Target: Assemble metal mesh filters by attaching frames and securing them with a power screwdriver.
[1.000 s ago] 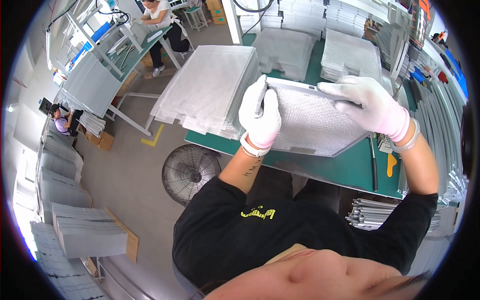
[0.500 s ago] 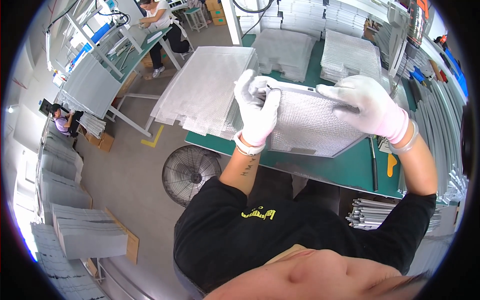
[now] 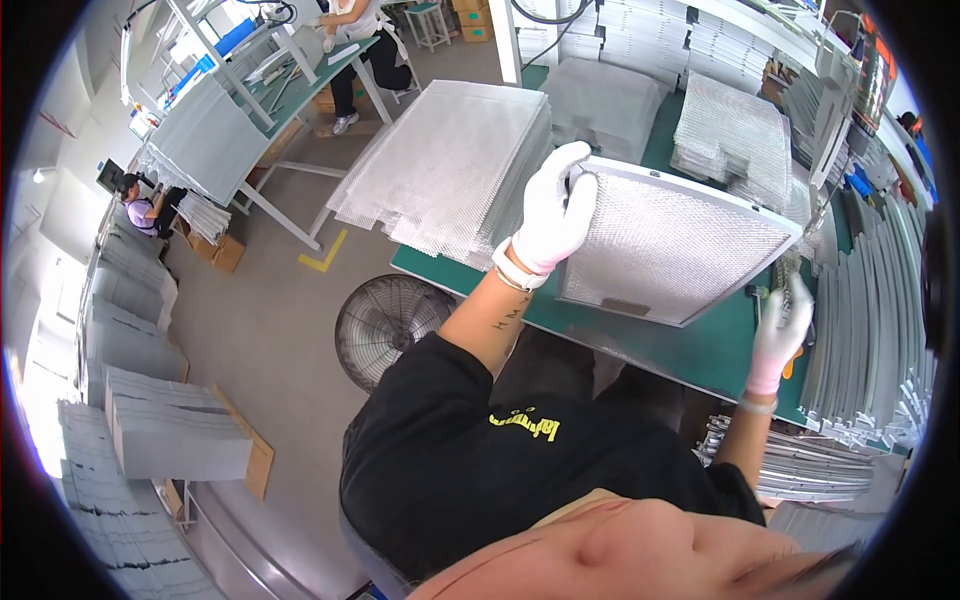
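A framed metal mesh filter panel [image 3: 680, 245] stands tilted above the green bench [image 3: 640, 350]. My left hand [image 3: 556, 212], in a white glove, grips its upper left corner between thumb and fingers. My right hand [image 3: 782, 330], gloved too, is off the panel and low over the bench's right side. It is beside a small metal tool head [image 3: 757, 291] and an orange-handled tool [image 3: 793, 364], which it partly covers. Its fingers are blurred, and whether they hold anything is unclear.
Stacks of mesh sheets [image 3: 450, 165] lie left of and behind the panel. Long grey frame strips [image 3: 865, 310] crowd the right side. A floor fan [image 3: 395, 335] stands at left below the bench. Another person [image 3: 355, 20] works at a far bench, and one sits [image 3: 145, 210] farther left.
My right hand has let go of the panel's upper edge and moved down to the tools at the right. The left keeps its corner hold. The whole view has shifted slightly.
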`<state>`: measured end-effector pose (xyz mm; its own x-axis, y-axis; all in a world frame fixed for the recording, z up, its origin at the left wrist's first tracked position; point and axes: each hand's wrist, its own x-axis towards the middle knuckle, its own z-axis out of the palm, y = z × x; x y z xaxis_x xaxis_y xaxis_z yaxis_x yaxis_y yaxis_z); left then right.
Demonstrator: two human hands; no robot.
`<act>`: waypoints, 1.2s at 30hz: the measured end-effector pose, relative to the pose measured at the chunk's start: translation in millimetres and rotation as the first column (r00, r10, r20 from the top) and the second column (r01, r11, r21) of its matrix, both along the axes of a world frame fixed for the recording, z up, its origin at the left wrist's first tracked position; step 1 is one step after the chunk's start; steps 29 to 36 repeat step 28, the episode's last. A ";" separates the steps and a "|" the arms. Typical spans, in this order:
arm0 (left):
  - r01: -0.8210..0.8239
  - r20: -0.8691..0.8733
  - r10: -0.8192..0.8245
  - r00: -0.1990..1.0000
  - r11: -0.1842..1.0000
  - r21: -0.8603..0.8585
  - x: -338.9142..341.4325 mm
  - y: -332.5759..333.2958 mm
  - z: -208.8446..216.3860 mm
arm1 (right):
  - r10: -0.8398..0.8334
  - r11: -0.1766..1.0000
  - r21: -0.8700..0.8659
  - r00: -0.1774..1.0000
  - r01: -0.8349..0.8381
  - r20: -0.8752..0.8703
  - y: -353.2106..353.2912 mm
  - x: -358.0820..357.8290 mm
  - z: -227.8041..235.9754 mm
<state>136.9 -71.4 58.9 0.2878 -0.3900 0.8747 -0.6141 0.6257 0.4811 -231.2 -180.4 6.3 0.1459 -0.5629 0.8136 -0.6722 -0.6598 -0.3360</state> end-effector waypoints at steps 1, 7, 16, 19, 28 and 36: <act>-0.010 -0.017 0.010 1.000 1.000 -0.004 0.8 -2.3 0.0 | -0.139 0.983 0.093 0.972 0.159 -0.190 0.1 -20.8 -34.0; 0.035 0.342 0.021 0.939 0.987 -0.158 -29.7 -9.6 81.0 | -0.236 0.694 0.424 0.740 0.582 -0.630 30.1 -81.9 -108.9; 0.088 0.901 -0.415 0.127 0.909 0.406 -155.4 -90.3 74.4 | 0.043 0.688 0.591 0.837 -0.421 0.546 54.4 -67.5 -92.0; 0.139 0.943 -0.287 0.171 0.954 0.265 -152.6 -96.5 65.4 | 0.050 0.589 0.536 0.689 -0.605 0.723 87.4 -62.2 -72.5; -0.157 0.909 -0.097 0.404 0.972 0.174 -161.5 -95.7 30.9 | 0.045 0.890 0.183 0.479 -0.417 0.876 104.6 22.0 -47.3; -0.157 0.909 -0.097 0.404 0.972 0.174 -161.5 -95.7 30.9 | 0.045 0.890 0.183 0.479 -0.417 0.876 104.6 22.0 -47.3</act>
